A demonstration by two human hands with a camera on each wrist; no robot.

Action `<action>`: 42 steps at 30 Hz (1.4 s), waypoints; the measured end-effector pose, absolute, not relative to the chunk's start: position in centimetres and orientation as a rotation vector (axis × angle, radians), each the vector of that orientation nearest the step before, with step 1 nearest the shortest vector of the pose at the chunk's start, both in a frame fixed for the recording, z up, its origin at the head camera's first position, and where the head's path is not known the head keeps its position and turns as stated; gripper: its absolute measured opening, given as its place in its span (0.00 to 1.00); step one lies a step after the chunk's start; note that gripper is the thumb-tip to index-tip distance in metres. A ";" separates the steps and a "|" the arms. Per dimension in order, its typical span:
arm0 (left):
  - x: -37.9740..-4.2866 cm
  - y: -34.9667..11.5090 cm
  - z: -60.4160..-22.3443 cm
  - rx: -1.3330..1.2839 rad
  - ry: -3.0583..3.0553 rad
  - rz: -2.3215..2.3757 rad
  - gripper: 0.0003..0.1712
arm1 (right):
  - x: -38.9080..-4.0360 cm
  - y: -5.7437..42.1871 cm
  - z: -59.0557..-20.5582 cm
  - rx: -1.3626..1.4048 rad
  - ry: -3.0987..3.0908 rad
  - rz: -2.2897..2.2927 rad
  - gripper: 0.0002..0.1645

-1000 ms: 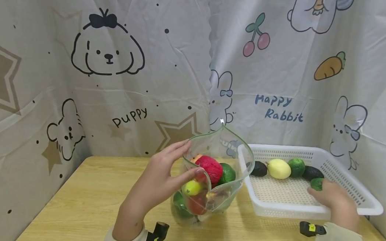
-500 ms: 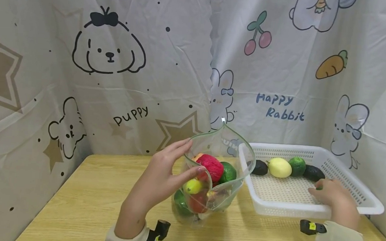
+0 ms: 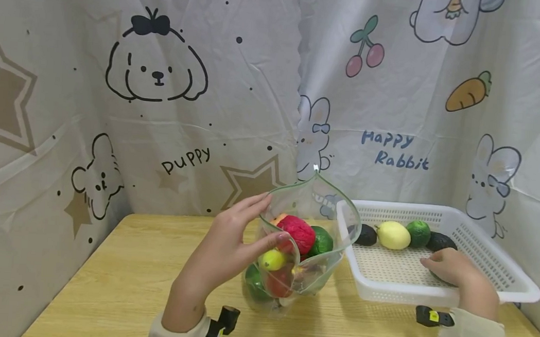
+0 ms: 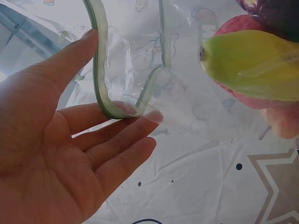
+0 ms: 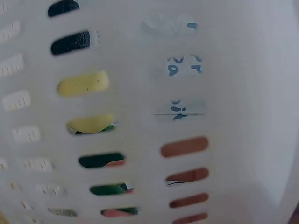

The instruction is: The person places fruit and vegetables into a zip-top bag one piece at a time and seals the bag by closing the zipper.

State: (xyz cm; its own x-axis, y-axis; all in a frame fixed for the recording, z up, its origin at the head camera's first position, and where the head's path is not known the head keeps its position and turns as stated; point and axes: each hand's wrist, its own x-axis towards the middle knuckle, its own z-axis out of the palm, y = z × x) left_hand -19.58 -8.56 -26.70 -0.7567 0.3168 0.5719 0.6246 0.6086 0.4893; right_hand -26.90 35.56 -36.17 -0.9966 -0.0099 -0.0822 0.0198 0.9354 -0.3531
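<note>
A clear zip bag with a green rim stands on the table, mouth gaping. Inside are a crinkled red piece, a green one and a yellow one, among others. My left hand holds the bag's left rim, thumb in front and fingers spread along it; the left wrist view shows the green zip strip between them. In the white basket, my right hand grips a dark green fruit or vegetable, mostly hidden beneath the fingers.
Along the basket's back lie two dark avocado-like pieces, one at left and one at right, with a pale yellow fruit and a green one between. The slotted basket wall fills the right wrist view. Printed curtains enclose the table.
In the basket my right hand has shifted slightly left, and the green piece at its fingertips has become mostly covered. My left hand and the bag keep their places; the head view has turned slightly.
</note>
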 end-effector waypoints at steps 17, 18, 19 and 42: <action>-19.6 -8.9 -26.7 -0.760 -2.396 -0.948 0.40 | -27.3 36.1 -37.4 0.121 3.018 -0.516 0.43; -19.6 -8.9 -26.7 -0.758 -2.399 -0.947 0.39 | -27.4 36.0 -37.3 0.093 3.020 -0.508 0.42; -19.6 -8.9 -26.7 -0.756 -2.400 -0.946 0.39 | -27.4 35.9 -37.3 0.055 3.020 -0.506 0.41; -19.4 -8.9 -26.6 -0.765 -2.393 -0.975 0.40 | -28.2 30.9 -37.0 -0.010 2.868 -0.708 0.43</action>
State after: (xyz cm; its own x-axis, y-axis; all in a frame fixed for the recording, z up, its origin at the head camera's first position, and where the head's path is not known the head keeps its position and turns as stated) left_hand -19.42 -8.90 -26.58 -0.7483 0.3232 0.5793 0.6360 0.5977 0.4881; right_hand -28.17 30.88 -36.96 -0.9825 -0.0511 -0.1793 0.0383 0.8861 -0.4619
